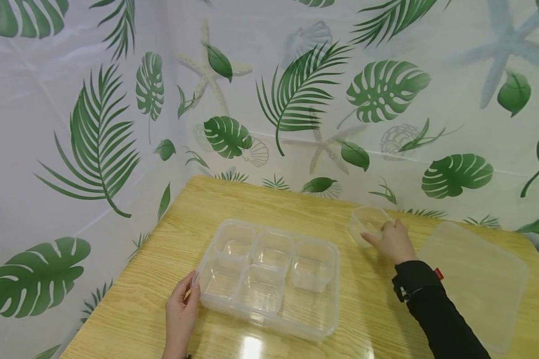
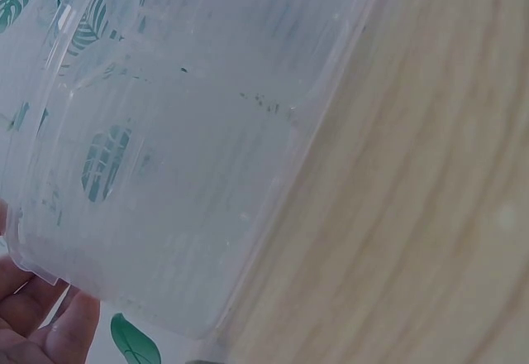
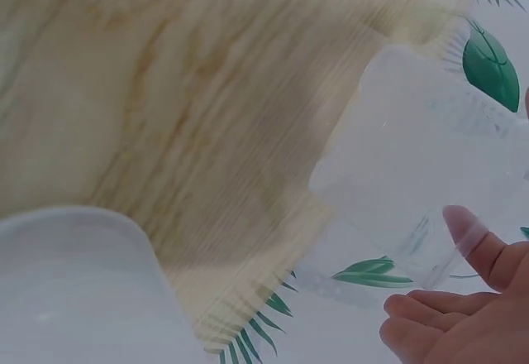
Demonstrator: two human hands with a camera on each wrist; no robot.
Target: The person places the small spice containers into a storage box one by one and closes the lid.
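A large clear plastic storage box point(image 1: 303, 308) sits on the table, holding several small clear boxes point(image 1: 314, 271) in two rows, with a bare spot at its front right corner. My left hand point(image 1: 181, 311) grips its left edge, thumb at the rim; the left wrist view has the fingers point(image 2: 70, 327) at the box's corner. Toward the back right, my right hand point(image 1: 393, 242) pinches the wall of another small clear box point(image 1: 359, 227). In the right wrist view the thumb point(image 3: 473, 236) overlaps this box, with the other fingers on its far side.
A flat translucent lid point(image 1: 476, 284) lies on the right of the table, partly under the right sleeve point(image 1: 444, 319). Leaf-printed white curtain point(image 1: 305, 99) borders the wooden table point(image 1: 359, 294) at the back and left.
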